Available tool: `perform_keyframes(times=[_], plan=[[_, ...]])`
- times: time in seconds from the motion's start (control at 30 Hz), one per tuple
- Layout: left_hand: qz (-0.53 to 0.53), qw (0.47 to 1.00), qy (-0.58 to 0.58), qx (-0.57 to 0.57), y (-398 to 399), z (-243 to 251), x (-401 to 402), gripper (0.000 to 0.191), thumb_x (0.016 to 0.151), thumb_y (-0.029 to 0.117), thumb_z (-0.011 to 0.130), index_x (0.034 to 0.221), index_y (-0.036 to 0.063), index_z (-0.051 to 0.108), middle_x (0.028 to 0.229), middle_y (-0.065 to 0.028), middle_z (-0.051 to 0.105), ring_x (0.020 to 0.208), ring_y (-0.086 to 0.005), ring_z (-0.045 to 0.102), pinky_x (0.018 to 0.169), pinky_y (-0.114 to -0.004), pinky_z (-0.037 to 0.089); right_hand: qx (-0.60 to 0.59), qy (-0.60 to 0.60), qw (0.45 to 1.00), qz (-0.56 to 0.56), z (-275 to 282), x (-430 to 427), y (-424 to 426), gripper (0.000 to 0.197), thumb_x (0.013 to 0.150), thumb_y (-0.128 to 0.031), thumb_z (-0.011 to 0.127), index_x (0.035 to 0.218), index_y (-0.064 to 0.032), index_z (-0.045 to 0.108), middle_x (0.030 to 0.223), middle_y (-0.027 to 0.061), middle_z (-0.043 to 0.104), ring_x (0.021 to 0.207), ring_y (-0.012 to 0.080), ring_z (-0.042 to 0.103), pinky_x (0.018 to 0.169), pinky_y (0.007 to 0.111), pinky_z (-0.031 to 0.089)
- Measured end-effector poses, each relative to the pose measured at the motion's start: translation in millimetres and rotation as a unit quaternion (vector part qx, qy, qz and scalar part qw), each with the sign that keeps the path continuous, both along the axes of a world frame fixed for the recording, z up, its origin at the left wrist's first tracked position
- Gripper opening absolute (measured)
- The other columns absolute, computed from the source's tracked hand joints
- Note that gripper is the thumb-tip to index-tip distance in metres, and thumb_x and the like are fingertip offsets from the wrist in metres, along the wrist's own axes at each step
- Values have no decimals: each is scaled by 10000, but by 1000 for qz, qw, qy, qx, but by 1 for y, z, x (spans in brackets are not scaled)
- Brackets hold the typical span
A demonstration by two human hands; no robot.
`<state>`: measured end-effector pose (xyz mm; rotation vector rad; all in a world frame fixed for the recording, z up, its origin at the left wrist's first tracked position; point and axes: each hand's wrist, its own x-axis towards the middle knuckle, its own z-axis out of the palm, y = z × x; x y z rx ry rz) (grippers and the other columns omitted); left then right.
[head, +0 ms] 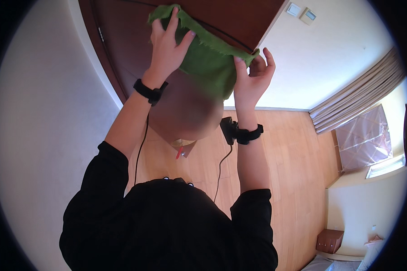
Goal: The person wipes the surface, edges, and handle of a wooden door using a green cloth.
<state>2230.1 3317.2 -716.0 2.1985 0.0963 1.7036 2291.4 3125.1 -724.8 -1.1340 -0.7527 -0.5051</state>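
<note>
A green cloth (210,64) with a frayed upper edge hangs in front of a dark reddish-brown door (230,17). At its upper left, my left hand (169,47) grips the folded edge, fingers pointing up and thumb toward the right. My right hand (254,76) pinches the upper right corner between thumb and fingers, beside the door's edge. A thin black cord (223,32) slants across the door along the cloth's top. Below the cloth, part of the view is blurred. Black bands (151,90) circle both wrists.
Low on the door is a brass-coloured fitting (183,142) with a red item (179,153) by it. Black cables (220,169) hang near both arms. A light switch (293,9) and a small wall panel (307,16) are on the right wall. Farther right are a curtain (355,91) and a wooden cabinet (329,241).
</note>
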Motion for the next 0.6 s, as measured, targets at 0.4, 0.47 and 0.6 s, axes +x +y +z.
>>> perform_keyframes(times=[0.4,0.47,0.6], plan=[[-121,991,10,-57,-16,7,3,640,921,180,529,1469,55,223,1234,-193,394,1178,-357,402,1019,-392,327,-1,-43,998,49,11,-14,8,517,853,-156,686,1220,39,378,1104,134,552,986,182,540,881,290,438],[-81,996,8,-38,-21,4,10,643,923,167,502,1471,41,190,1289,-207,367,1216,-369,362,1049,-406,284,-53,27,997,43,12,-15,6,521,748,-170,806,1072,19,445,1044,116,581,935,151,554,818,281,470],[-21,999,38,-14,-19,-21,16,657,918,141,470,1462,-3,133,1424,-253,259,1300,-404,251,1108,-436,173,-55,66,996,37,6,-19,6,432,750,-147,797,1014,8,492,938,91,619,836,139,579,746,262,485]])
